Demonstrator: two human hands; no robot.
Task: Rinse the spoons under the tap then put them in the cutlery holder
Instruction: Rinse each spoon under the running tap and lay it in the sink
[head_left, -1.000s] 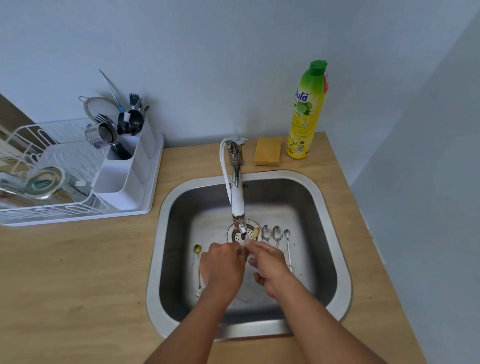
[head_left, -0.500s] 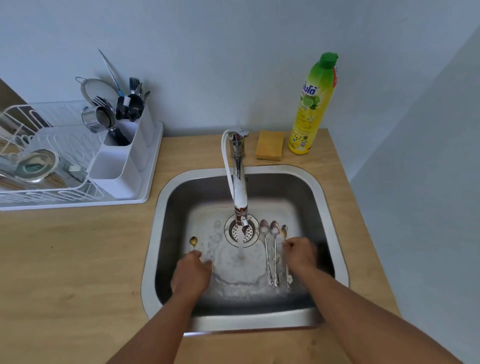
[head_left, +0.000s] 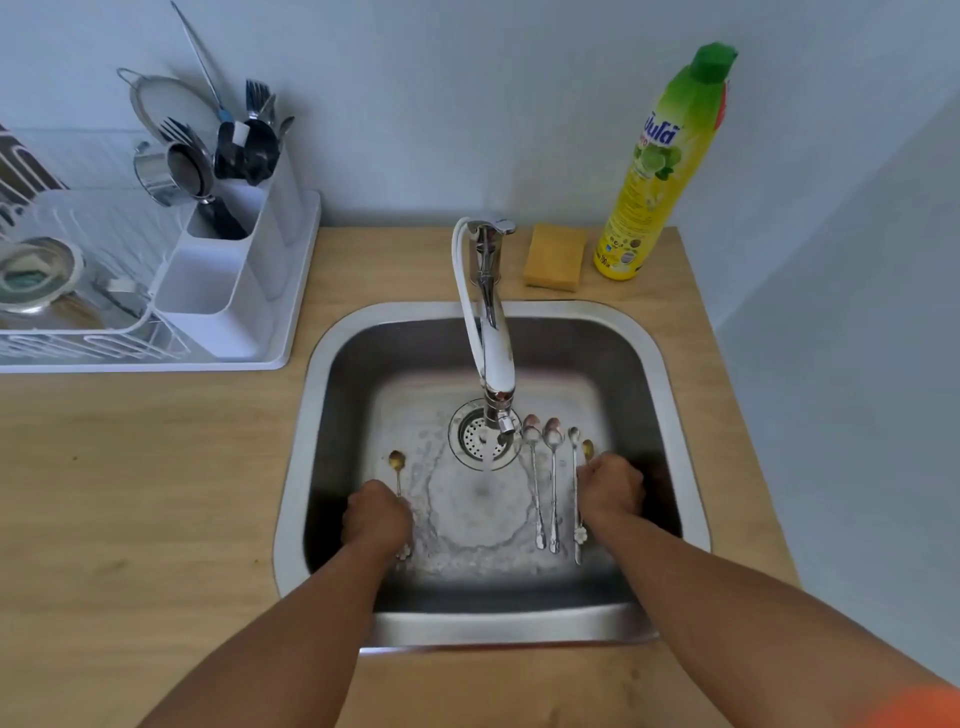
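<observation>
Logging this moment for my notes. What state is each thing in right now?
Tap: running into the sink.
Left hand: closed over the left gold spoon.
Right hand: closed over the right gold spoon.
Three silver spoons: lying flat, untouched.
Cutlery holder: upright, front compartment empty.
Soap bottle: upright, capped.
Sponge: flat on the counter.

Head camera looks steeply down, close over the sink.

Sink is brushed stainless steel, kinda dull and wet at the bottom. Tap is shiny chrome. Spoons are polished metal, countertop is matt light wood, and the cutlery holder is smooth white plastic.
</observation>
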